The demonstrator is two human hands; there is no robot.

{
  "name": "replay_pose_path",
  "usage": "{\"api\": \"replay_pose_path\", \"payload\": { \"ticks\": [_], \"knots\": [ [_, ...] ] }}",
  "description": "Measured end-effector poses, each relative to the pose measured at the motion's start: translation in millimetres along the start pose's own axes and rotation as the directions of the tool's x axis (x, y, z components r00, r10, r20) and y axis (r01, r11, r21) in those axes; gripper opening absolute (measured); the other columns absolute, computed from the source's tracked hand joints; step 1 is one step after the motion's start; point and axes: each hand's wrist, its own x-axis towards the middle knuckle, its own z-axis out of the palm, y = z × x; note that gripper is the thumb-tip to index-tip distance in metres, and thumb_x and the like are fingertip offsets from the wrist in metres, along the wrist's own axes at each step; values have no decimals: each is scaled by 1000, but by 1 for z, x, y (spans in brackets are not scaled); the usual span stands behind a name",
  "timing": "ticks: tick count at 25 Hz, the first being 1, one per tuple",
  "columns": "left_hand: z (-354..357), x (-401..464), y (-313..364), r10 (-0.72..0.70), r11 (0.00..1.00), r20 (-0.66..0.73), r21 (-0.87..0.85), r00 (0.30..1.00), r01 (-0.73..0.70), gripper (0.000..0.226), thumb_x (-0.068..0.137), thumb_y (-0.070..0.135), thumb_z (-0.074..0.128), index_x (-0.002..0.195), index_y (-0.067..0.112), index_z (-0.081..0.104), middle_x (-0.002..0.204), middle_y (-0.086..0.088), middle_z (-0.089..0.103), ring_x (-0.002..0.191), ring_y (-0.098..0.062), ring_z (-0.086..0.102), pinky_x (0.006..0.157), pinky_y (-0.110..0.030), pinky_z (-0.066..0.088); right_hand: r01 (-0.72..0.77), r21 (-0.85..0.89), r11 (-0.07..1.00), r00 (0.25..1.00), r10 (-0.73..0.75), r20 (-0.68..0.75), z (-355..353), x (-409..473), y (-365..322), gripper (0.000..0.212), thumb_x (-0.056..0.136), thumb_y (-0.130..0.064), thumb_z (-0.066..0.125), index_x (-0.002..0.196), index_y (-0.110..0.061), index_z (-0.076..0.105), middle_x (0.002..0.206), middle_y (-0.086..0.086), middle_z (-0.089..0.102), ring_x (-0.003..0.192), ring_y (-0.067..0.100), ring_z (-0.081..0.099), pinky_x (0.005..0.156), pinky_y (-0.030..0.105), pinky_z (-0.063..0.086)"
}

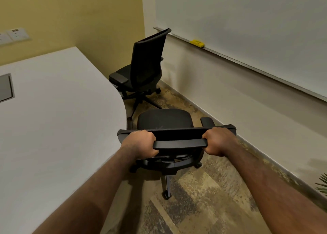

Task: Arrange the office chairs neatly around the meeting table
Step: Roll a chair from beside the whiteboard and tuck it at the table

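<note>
A black office chair (164,120) stands right below me, beside the rounded end of the white meeting table (58,113). My left hand (141,143) and my right hand (218,141) both grip the top edge of its backrest, one near each end. Its seat faces away from me, and its left side is close to the table edge. A second black office chair (143,69) stands farther off near the room's corner, its seat turned left toward the table and its armrest near the edge.
A whiteboard (247,21) with a yellow eraser (197,43) on its ledge runs along the right wall. Patterned carpet (203,198) forms a narrow aisle between table and wall. Plant leaves (323,182) poke in at the right. Wall sockets (16,34) sit on the yellow wall.
</note>
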Motion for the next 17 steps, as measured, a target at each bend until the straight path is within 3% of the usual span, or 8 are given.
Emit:
{"api": "replay_pose_path", "payload": {
  "ticks": [7,13,17],
  "knots": [
    [10,20,63,-164,986,-74,-13,984,163,30,65,57,45,59,28,48,57,10,52,55,-13,53,57,-33,49,158,-17,987,987,-158,25,-7,18,69,9,56,-30,54,62,-24,56,53,-3,53,48,15,49,45,29,42],
    [6,31,97,-251,968,-121,-35,960,249,32,63,57,39,53,27,43,50,11,47,47,-8,46,50,-29,38,270,-10,963,963,-270,7,-9,34,105,5,57,-30,55,60,-26,55,52,-4,53,47,12,48,44,29,42],
    [4,45,105,-290,957,-123,-61,949,285,33,67,58,41,57,28,49,51,12,51,46,-4,47,45,-25,35,319,-27,947,948,-319,3,-14,53,123,11,57,-30,55,67,-27,60,53,-6,53,48,11,47,46,29,43]
  ]
}}
